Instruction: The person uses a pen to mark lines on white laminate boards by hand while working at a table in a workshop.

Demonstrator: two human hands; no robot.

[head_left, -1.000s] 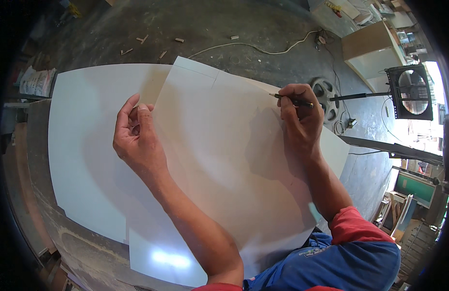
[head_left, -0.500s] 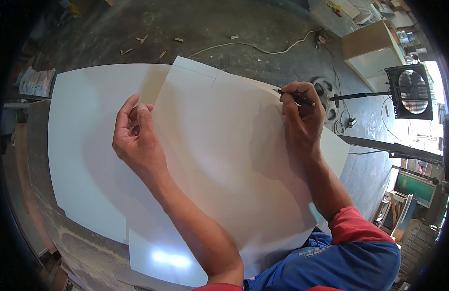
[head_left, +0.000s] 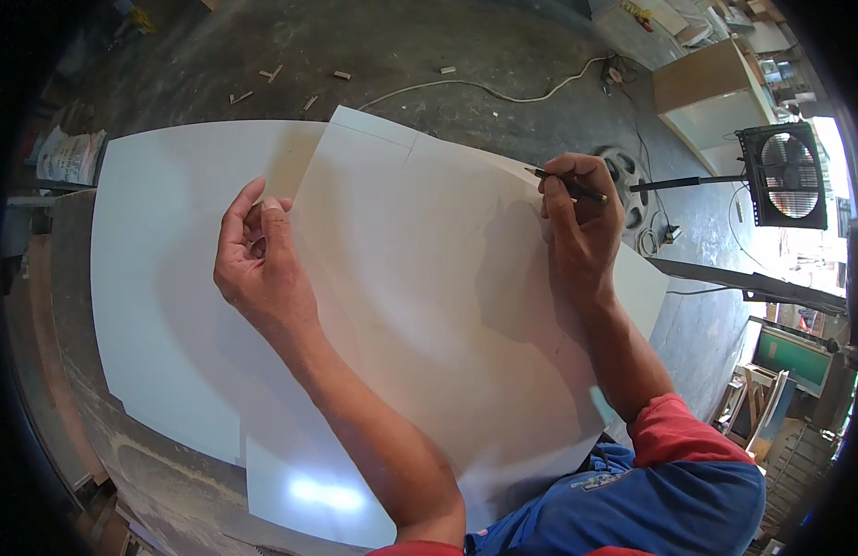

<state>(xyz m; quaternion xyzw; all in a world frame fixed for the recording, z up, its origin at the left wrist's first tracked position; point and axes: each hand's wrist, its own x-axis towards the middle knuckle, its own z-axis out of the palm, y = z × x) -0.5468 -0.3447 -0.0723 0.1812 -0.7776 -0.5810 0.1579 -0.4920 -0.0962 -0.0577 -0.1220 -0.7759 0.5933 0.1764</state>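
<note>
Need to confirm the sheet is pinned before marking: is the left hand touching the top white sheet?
Touching. The head view shows the left hand lying on the top white sheet at its left edge, with no gap visible.

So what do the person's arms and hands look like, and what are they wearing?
Both hands are bare, with no gloves, rings or watch in sight. The left hand and right hand lead into bare forearms. Red sleeves are pushed up toward the elbows, and a blue shirt with a small printed patch shows at the lower edge.
</note>
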